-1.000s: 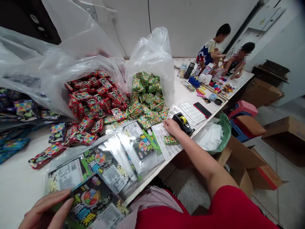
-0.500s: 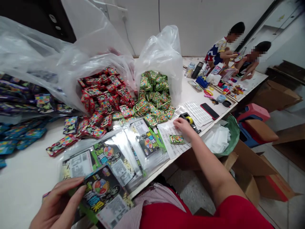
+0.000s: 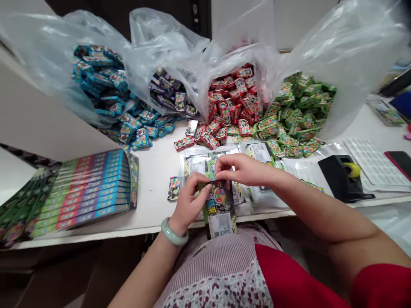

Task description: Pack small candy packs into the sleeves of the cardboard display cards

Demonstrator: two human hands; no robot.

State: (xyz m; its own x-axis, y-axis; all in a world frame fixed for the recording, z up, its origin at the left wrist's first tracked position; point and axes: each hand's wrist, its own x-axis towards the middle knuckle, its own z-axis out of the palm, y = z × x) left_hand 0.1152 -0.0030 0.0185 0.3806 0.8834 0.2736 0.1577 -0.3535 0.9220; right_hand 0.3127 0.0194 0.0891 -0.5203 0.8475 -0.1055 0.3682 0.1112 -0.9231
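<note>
Two hands pinch one pouch [image 3: 220, 204] by its top, left hand [image 3: 189, 201] and right hand [image 3: 244, 171]; I fear a loose grip could drop it past the worktop [image 3: 154, 171] edge.

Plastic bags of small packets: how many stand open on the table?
4: blue-packet bag far left, purple-packet bag beside it, red-packet bag in the middle, green-packet bag at right. Others may lie out of view.

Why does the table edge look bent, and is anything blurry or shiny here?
Head view: the wide lens bows the table and stretches the corners; soft glare whitens the plastic bags; the left hand, right hand and their packet look sharp; the phone at the right edge is smeared; shadows are faint.
</note>
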